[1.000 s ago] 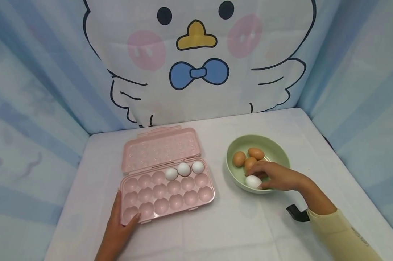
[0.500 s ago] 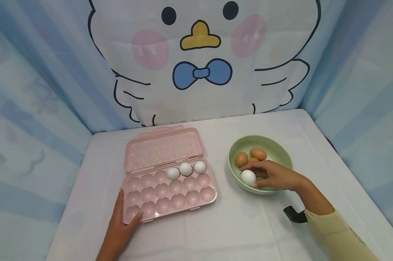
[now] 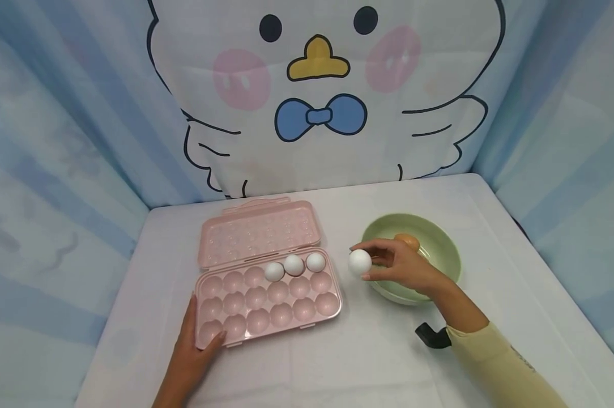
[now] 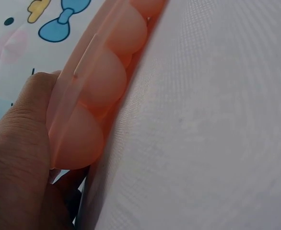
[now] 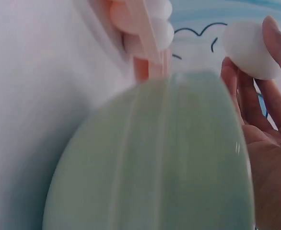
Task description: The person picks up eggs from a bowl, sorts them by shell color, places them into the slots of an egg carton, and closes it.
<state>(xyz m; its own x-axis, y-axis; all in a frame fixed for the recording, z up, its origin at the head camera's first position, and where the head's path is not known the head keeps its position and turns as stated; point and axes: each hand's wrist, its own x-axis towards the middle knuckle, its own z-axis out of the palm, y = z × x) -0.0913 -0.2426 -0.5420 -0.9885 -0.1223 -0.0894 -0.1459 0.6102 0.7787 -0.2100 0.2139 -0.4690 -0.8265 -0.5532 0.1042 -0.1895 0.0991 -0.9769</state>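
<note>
A white table [image 3: 368, 362] runs out to a backdrop printed with a cartoon bird [image 3: 317, 85], blue striped cloth closing in both sides. On the table's left half lies a pink egg tray [image 3: 266, 303] with its lid [image 3: 258, 232] thrown flat open behind it; most of its cups are bare. The left hand [image 3: 192, 354] lies at the tray's near left corner, fingers fairly straight along the left edge and the thumb pressed against the front rim; the left wrist view shows the thumb [image 4: 30, 124] against the tray's edge. To the right of the tray stands a green bowl [image 3: 442, 249], and the right hand [image 3: 401, 263] hangs over its left rim, pinching a white egg [image 3: 360, 262] between thumb and fingertips. That egg is in the air above the bare strip of table between bowl and tray, touching neither. Three more white eggs [image 3: 294, 265] sit side by side in the tray's back row, at its right end. One brown egg [image 3: 408, 241] peeps out of the bowl behind the right hand, which hides the rest of the bowl's inside.
</note>
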